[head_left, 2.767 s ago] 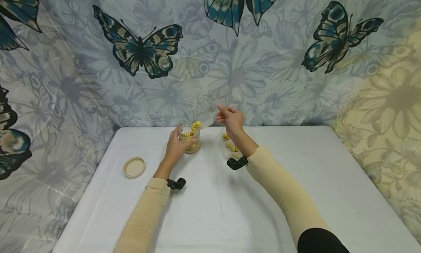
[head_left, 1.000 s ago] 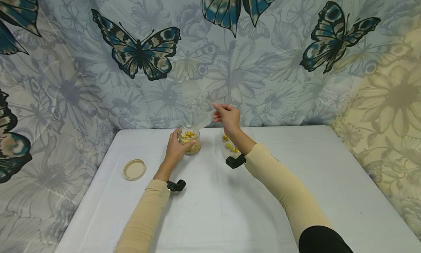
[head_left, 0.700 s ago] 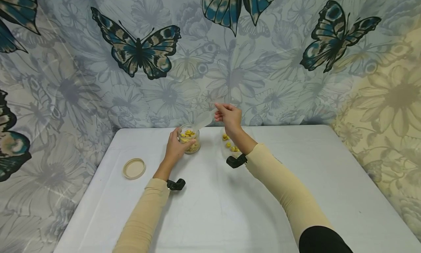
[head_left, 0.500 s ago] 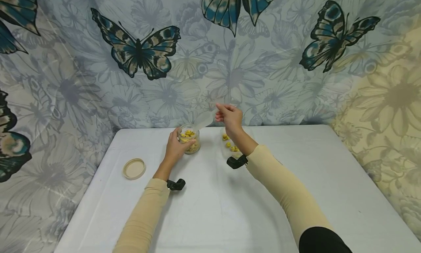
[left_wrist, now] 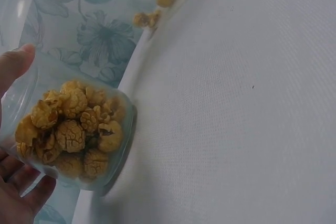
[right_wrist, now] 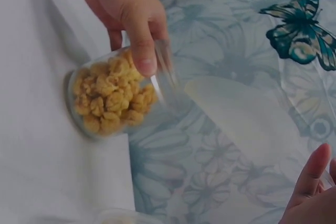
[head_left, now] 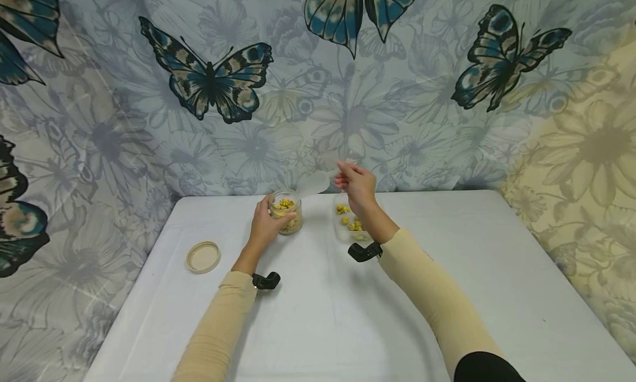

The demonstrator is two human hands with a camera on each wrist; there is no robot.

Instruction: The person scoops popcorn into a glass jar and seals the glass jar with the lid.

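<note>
A clear glass jar stands upright on the white table, partly filled with caramel popcorn. My left hand grips the jar's side, thumb toward me and fingers behind it. In the right wrist view, that thumb lies across the glass near the open mouth. My right hand pinches the handle end of a translucent white scoop. The scoop carries no popcorn and hangs just right of the jar's rim. Below my right hand sits a clear plastic container with several popcorn pieces, partly hidden by the forearm.
A round cream-coloured lid lies on the table left of my left wrist. Behind the table's far edge rises a butterfly-patterned backdrop.
Popcorn on the scoop at the jar's mouth has gone into the jar. Then my right hand drew the emptied scoop rightward, off the rim. My left hand kept its grip on the jar.
</note>
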